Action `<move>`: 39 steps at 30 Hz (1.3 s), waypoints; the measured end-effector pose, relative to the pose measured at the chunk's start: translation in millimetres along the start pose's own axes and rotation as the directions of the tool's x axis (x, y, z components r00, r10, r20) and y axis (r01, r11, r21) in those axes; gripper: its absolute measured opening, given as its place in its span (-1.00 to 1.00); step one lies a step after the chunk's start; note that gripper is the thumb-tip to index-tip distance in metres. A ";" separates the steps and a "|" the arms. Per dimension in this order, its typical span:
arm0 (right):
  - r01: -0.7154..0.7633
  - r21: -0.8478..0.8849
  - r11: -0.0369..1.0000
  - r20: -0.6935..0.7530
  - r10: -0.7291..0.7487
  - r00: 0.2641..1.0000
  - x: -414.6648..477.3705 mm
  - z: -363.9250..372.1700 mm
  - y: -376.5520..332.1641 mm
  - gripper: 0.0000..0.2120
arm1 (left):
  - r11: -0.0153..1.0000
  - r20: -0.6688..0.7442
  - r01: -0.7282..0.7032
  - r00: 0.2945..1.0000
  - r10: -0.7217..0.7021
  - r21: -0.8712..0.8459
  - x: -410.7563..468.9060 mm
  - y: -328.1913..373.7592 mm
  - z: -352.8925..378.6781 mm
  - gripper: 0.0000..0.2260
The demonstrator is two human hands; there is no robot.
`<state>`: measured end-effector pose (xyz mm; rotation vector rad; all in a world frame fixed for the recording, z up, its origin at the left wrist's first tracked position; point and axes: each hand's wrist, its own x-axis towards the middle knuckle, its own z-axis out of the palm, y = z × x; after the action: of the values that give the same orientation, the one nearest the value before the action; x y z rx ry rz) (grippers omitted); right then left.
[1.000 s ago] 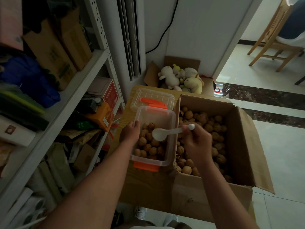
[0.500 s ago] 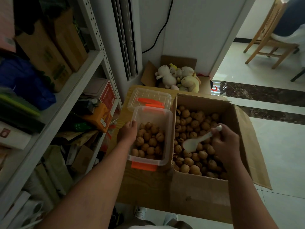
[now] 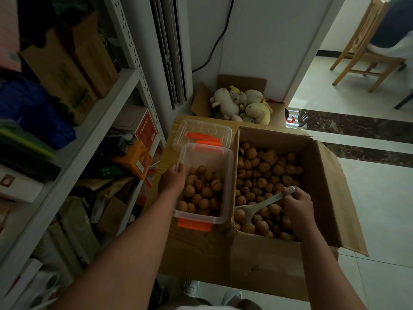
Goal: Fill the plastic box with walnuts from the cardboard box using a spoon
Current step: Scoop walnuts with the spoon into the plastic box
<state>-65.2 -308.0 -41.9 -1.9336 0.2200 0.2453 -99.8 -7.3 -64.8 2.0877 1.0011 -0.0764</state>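
A: Where is the clear plastic box with orange latches [image 3: 207, 157]?
B: Touching the left wall of the open brown cardboard box [image 3: 324, 198], and roughly half full of walnuts [image 3: 203, 189].
A: And the hands?
B: Well apart. The left hand [image 3: 172, 182] grips the plastic box's left rim. The right hand [image 3: 297, 206] is clamped round the handle of a white plastic spoon [image 3: 263, 203], whose bowl is down among the walnuts in the cardboard box's near corner.
A: Around them?
B: A clear lid [image 3: 201, 130] with orange clips lies just behind the plastic box — soft toys [image 3: 241, 104] farther back, a cluttered metal shelf [image 3: 89, 121] at left.
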 end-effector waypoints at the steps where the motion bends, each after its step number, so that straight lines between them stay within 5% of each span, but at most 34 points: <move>1: -0.028 0.022 0.999 0.000 0.028 1.000 0.9 0.2 1.1 -0.84 | 1.000 0.000 -0.001 1.000 0.001 -0.003 0.2 -0.2 0.2 -0.53; 8: -0.104 0.210 0.972 -0.102 0.128 0.987 1.7 -9.7 -6.1 -0.80 | 1.000 0.002 0.003 1.000 -0.002 -0.011 2.4 -2.8 0.9 -0.52; 18: 0.159 0.394 0.905 -0.167 -0.100 0.981 -15.8 -2.8 -69.7 -0.80 | 0.999 0.008 0.004 1.000 -0.004 -0.035 2.7 -2.4 1.0 -0.53; 23: 0.435 0.227 0.871 0.190 -0.478 0.858 -26.5 25.8 -70.9 -0.85 | 1.000 0.009 0.010 1.000 -0.010 -0.029 1.7 -2.2 -0.1 -0.52; 26: 0.536 0.175 0.826 0.254 -0.564 0.786 -26.4 32.2 -66.8 -0.85 | 1.000 0.011 0.010 1.000 -0.010 -0.025 2.4 -2.4 -0.3 -0.52; 33: 0.560 0.098 0.823 -0.180 -0.538 0.823 -7.4 -1.0 -64.2 -0.84 | 0.999 -0.003 0.016 1.000 -0.016 -0.034 2.7 -2.6 1.7 -0.54; 39: 0.389 -0.097 0.916 0.085 -0.382 0.920 -5.1 -10.3 -38.7 -0.79 | 1.000 -0.005 0.017 1.000 -0.017 -0.017 4.4 -2.4 2.3 -0.54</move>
<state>-59.1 -303.3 -2.2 -2.0302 -0.2248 0.0565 -97.8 -5.2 -69.5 2.0649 1.0187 -0.0707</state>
